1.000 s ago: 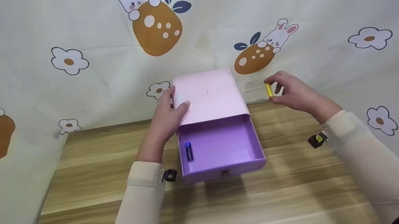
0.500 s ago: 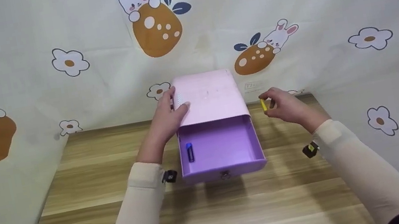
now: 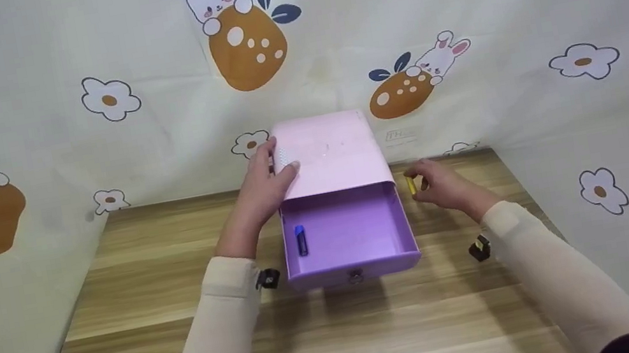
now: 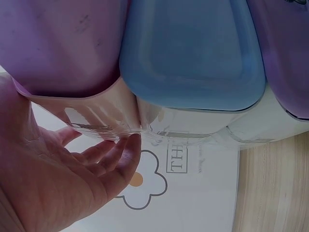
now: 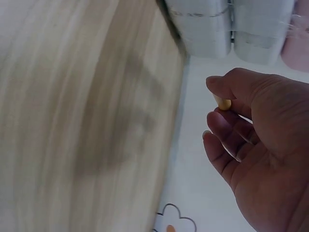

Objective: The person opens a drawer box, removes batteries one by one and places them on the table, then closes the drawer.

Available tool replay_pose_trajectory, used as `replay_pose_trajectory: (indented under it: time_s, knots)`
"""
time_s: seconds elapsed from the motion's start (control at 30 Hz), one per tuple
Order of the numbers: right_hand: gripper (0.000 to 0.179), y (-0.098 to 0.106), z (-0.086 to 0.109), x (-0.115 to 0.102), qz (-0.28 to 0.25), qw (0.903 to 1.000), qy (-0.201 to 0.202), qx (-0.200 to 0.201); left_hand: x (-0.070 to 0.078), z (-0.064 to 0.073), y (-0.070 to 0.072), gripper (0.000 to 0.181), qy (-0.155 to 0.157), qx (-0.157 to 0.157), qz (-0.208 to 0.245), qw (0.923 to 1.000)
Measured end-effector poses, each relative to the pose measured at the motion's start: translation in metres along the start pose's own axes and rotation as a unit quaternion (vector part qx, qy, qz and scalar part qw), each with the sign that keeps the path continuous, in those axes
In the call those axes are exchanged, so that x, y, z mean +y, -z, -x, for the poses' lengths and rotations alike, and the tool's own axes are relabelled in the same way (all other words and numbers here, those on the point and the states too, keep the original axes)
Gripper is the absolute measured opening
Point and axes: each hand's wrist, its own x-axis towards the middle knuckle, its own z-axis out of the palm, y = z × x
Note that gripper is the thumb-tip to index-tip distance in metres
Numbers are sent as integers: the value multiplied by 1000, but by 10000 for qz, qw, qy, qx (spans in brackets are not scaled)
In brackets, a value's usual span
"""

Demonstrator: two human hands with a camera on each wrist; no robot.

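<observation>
A small drawer unit with a pink top shell (image 3: pixel 326 152) stands at the back of the table, its purple top drawer (image 3: pixel 355 269) pulled out. Inside that drawer, near its left wall, lies a short dark-blue cylinder (image 3: pixel 301 241) with a brighter blue end. My left hand (image 3: pixel 264 185) holds the unit's left side, thumb on top; in the left wrist view its fingers bend against the pink side. To the right of the drawer, my right hand (image 3: pixel 442 183) pinches a small yellow cylinder (image 3: pixel 411 186) between thumb and fingers, above the table. Its exact kind is unclear.
Under the top drawer, a blue drawer front (image 4: pixel 193 53) and another purple one (image 4: pixel 289 58) are closed. A patterned cloth (image 3: pixel 165 138) hangs close behind the unit and along the sides of the wooden table (image 3: pixel 173 331).
My right hand has come left and down with the yellow cylinder, from beside the pink top to near the drawer's right side. My left hand and the unit have stayed in place.
</observation>
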Motion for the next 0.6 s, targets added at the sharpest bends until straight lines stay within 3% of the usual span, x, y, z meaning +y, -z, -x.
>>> replay_pose_trajectory:
  time_s: [0.6]
  knots:
    - [52, -31, -4, 30, -30, 9990, -400, -201, 2, 1, -1, 86, 143, 37, -107, 9998]
